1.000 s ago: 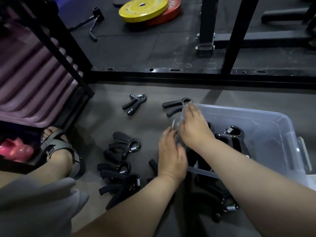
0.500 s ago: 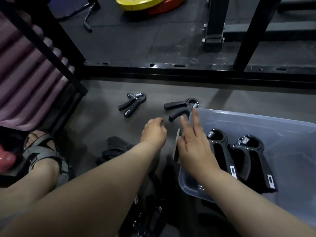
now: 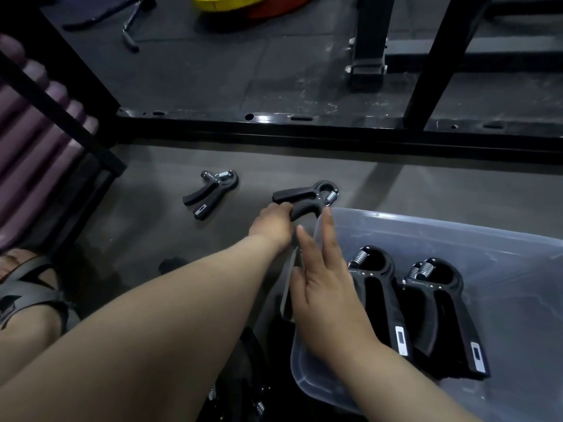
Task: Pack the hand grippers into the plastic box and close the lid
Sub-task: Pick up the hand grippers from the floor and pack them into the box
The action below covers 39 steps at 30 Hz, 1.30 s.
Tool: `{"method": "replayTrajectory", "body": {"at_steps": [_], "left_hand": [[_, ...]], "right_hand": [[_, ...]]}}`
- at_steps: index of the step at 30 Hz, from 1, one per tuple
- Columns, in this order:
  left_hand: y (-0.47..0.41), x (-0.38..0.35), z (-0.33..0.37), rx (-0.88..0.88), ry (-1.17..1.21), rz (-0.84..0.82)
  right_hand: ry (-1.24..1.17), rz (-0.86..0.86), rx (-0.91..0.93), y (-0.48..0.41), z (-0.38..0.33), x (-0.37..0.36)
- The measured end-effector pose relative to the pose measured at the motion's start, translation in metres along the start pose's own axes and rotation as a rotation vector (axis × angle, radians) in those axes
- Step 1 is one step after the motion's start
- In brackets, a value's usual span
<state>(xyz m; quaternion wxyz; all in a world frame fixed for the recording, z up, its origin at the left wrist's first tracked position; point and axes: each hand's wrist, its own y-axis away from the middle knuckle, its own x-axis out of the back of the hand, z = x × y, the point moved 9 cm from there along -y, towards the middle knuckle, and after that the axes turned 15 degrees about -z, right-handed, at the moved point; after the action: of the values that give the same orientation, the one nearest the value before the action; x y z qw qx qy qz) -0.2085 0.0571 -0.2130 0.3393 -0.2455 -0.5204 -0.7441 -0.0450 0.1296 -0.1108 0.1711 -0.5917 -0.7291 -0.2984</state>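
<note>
Two hand grippers [image 3: 377,287] in plastic box [image 3: 457,228], springs toward far edge. Left hand [image 3: 272,222] grip pinches third gripper [image 3: 304,194] by its handle on floor [image 3: 146,214] at box's far-left corner, handles pointing left. Right hand [image 3: 326,295] grip spread at left rim.

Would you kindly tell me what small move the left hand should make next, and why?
Probably lift the hand gripper that the left hand grips and carry it over the rim into the plastic box, beside the packed grippers; the right hand rests open on the box's wall.
</note>
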Motion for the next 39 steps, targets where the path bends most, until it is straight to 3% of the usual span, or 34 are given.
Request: {"method": "replayTrajectory", "body": {"at_steps": [9,17,27,31,34,36,39], "left_hand": [[0.009,-0.004,-0.005,0.125,-0.106,0.092],[0.08,0.038,-0.034,0.054,-0.151,0.217],[0.199,0.075,-0.078,0.166,-0.369,0.28],[0.243,0.08,-0.086,0.144,-0.079,0.318],[0.269,0.077,-0.07,0.074,0.2,0.401],[0.277,0.069,-0.055,0.038,0.346,0.426],[0.286,0.051,-0.02,-0.055,0.501,0.421]], "right_hand": [[0.024,-0.024,0.013,-0.001,0.0,-0.001],[0.045,-0.008,0.021,-0.003,0.004,0.0],[0.283,-0.22,-0.088,0.028,-0.013,-0.008],[0.234,-0.329,-0.14,0.054,-0.013,-0.024],[0.289,-0.282,-0.102,0.068,-0.033,-0.019],[0.122,-0.177,-0.096,0.073,-0.047,-0.003],[-0.505,-0.029,-0.249,0.07,-0.038,0.017]]}}
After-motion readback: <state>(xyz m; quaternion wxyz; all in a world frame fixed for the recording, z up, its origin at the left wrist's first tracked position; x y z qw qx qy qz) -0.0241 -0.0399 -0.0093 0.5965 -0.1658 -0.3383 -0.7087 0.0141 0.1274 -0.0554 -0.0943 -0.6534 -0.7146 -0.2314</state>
